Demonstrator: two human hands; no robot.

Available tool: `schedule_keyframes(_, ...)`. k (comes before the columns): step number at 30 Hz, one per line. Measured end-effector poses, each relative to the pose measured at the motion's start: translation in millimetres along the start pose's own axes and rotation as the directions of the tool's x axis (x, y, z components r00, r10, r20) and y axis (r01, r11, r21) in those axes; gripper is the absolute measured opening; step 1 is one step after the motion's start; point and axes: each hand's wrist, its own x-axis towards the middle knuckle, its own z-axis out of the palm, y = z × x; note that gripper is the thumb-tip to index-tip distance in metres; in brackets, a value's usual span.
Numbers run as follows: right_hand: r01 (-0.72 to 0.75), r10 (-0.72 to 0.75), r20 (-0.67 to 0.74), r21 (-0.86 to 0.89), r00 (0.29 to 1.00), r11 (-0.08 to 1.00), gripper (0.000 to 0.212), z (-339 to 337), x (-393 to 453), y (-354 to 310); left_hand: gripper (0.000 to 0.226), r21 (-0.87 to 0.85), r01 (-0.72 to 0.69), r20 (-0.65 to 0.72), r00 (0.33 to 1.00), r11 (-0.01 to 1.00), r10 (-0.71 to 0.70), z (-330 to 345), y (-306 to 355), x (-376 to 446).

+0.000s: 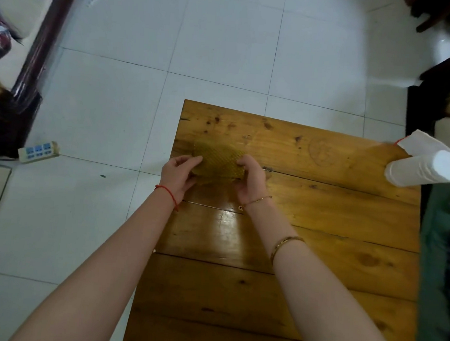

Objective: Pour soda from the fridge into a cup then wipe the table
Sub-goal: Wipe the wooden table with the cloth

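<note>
both hands hold the yellow cloth point(219, 159) at the tabletop's point(335, 210) nine o'clock edge: your left hand point(178, 176) pinches its left end and your right hand point(250, 180) curls round its right, apparently bunching it into a pad for wiping. white cups point(423, 169) lie stacked at two o'clock, well apart.
</note>
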Motion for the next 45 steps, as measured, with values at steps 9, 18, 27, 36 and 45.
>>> schedule_keyframes(9,-0.139,0.142,-0.024,0.12,0.99,0.983,0.062,-69,-52,10,0.05,0.252,-0.293,0.217,0.946,0.922,0.241,17,-50,-62)
schedule_keyframes(18,0.06,-0.118,-0.194,-0.282,0.974,0.957,0.051,-190,-116,22,0.04,0.51,-0.327,0.197,0.945,0.796,0.262,63,-152,-147)
schedule_keyframes(27,0.167,-0.224,-0.241,-0.234,0.944,0.958,0.064,-339,-178,43,0.047,0.495,-0.286,0.215,0.955,0.821,0.203,103,-267,-218)
schedule_keyframes(36,0.367,-0.546,-0.191,-0.559,0.816,0.744,0.013,-410,-233,74,0.037,0.785,-0.52,0.301,0.796,0.338,0.525,56,-336,-259)
schedule_keyframes(45,0.373,-0.736,0.054,-0.886,0.674,0.277,0.007,-421,-260,152,0.054,0.89,-0.449,0.338,0.76,0.073,0.555,22,-376,-259)
